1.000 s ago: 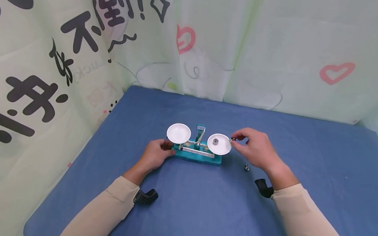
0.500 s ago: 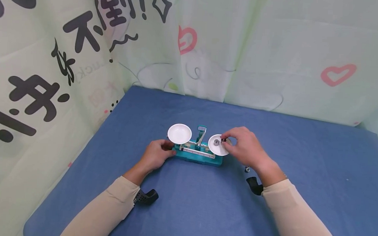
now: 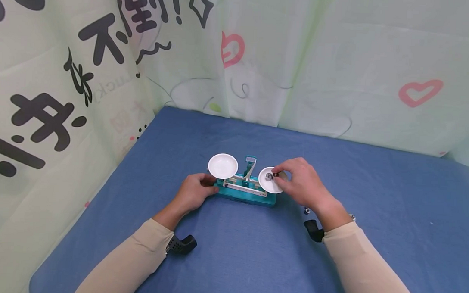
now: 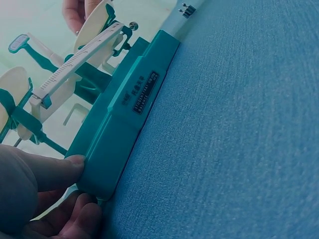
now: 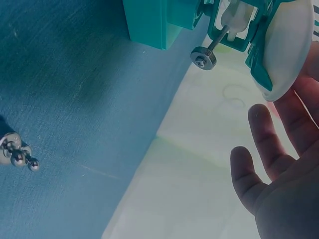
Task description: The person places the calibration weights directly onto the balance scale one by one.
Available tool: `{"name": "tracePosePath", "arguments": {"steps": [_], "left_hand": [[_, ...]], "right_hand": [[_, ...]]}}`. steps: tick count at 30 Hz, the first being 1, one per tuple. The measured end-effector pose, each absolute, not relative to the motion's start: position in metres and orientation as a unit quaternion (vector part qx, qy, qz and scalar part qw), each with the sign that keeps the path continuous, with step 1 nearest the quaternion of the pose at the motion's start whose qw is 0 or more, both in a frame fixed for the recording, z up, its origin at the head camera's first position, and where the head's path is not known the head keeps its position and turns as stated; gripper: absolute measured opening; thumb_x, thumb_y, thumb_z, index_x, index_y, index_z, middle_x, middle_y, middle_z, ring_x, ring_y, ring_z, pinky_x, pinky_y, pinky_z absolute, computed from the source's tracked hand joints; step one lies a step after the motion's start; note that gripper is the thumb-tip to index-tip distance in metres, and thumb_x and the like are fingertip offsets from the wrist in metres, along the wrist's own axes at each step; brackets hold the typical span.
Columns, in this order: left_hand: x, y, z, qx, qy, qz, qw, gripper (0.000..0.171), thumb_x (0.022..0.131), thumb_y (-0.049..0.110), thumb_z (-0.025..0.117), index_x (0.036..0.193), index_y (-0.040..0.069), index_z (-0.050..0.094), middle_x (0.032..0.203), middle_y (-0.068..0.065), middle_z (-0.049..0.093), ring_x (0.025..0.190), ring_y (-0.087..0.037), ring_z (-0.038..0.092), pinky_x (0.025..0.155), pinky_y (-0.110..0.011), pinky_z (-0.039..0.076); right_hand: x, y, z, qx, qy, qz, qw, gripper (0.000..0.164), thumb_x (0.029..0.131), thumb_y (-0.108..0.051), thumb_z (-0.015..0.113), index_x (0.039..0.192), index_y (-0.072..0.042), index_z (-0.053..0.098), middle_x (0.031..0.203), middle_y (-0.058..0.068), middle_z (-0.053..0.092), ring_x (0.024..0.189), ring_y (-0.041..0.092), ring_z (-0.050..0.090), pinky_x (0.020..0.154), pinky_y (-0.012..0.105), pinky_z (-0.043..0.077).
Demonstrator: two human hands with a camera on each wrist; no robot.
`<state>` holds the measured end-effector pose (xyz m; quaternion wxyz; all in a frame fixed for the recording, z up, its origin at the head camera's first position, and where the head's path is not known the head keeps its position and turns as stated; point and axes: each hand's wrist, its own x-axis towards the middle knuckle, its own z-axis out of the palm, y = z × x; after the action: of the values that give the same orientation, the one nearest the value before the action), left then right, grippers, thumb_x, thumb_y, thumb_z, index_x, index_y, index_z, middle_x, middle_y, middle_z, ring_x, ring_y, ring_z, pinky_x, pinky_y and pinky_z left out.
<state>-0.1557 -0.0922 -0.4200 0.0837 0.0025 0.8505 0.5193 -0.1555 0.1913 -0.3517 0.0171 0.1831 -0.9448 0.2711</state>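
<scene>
A teal-green pan balance (image 3: 248, 198) with two white pans stands on the blue cloth. My left hand (image 3: 192, 192) grips the left end of its base, thumb on the front face and fingers curled at the end in the left wrist view. Nothing lies in the left pan (image 3: 223, 166). A silver weight (image 3: 269, 177) stands in the right pan (image 3: 272, 189). Thumb and index finger of my right hand (image 3: 304, 183) pinch a second small weight (image 3: 275, 175) low over that pan, beside the first. The right wrist view hides this weight behind the pan.
Several small knobbed metal weights (image 5: 17, 153) stand on the cloth right of the balance, by my right forearm. A screw knob (image 5: 203, 58) juts from the balance's right end. A pale printed curtain (image 3: 337, 81) hangs behind and left of the table.
My right hand has moved left, carrying the pinched weight from the right pan's outer edge to beside the standing weight. The left hand keeps its place on the base.
</scene>
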Motion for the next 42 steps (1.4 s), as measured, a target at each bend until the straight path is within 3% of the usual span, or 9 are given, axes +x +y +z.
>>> {"name": "tracePosePath", "arguments": {"steps": [8,16,24,32,42], "left_hand": [[-0.157,-0.092,-0.421,-0.003,0.851,0.518,0.085,0.027,0.088,0.006,0.075,0.113,-0.003,0.070,0.109,-0.013,0.069,0.100,-0.027,0.063,0.089,-0.042,0.050],[-0.158,-0.092,-0.421,-0.001,0.849,0.523,0.082,0.028,0.087,0.005,0.074,0.114,-0.004,0.069,0.110,-0.015,0.069,0.101,-0.028,0.063,0.089,-0.042,0.051],[-0.158,-0.092,-0.421,-0.001,0.855,0.513,0.082,0.028,0.088,0.007,0.075,0.114,-0.003,0.070,0.111,-0.014,0.069,0.101,-0.028,0.063,0.089,-0.042,0.050],[-0.159,-0.091,-0.422,-0.004,0.854,0.513,0.086,0.028,0.088,0.007,0.075,0.114,-0.003,0.070,0.110,-0.014,0.069,0.101,-0.028,0.063,0.089,-0.042,0.050],[-0.160,-0.091,-0.425,-0.004,0.853,0.514,0.087,0.029,0.088,0.007,0.075,0.114,-0.003,0.070,0.111,-0.015,0.069,0.101,-0.028,0.063,0.090,-0.042,0.050]], "right_hand": [[-0.151,0.194,-0.348,0.165,-0.946,0.279,0.014,0.024,0.093,-0.011,0.068,0.115,-0.001,0.072,0.120,0.017,0.066,0.119,0.038,0.050,0.096,0.058,0.042],[-0.140,0.216,-0.342,0.137,-0.943,0.299,0.053,0.027,0.094,-0.011,0.069,0.119,0.000,0.068,0.117,0.019,0.066,0.109,0.038,0.059,0.095,0.056,0.045],[-0.134,0.240,-0.351,0.108,-0.948,0.294,0.052,0.028,0.094,-0.011,0.070,0.118,0.002,0.068,0.114,0.021,0.066,0.107,0.039,0.059,0.094,0.057,0.045],[-0.125,0.265,-0.369,0.085,-0.962,0.260,0.007,0.025,0.094,-0.011,0.069,0.115,0.002,0.069,0.107,0.019,0.069,0.102,0.041,0.060,0.089,0.057,0.047],[-0.125,0.274,-0.389,0.106,-0.969,0.215,-0.056,0.019,0.089,-0.005,0.072,0.107,0.001,0.071,0.099,0.015,0.070,0.089,0.032,0.064,0.077,0.051,0.052]]}}
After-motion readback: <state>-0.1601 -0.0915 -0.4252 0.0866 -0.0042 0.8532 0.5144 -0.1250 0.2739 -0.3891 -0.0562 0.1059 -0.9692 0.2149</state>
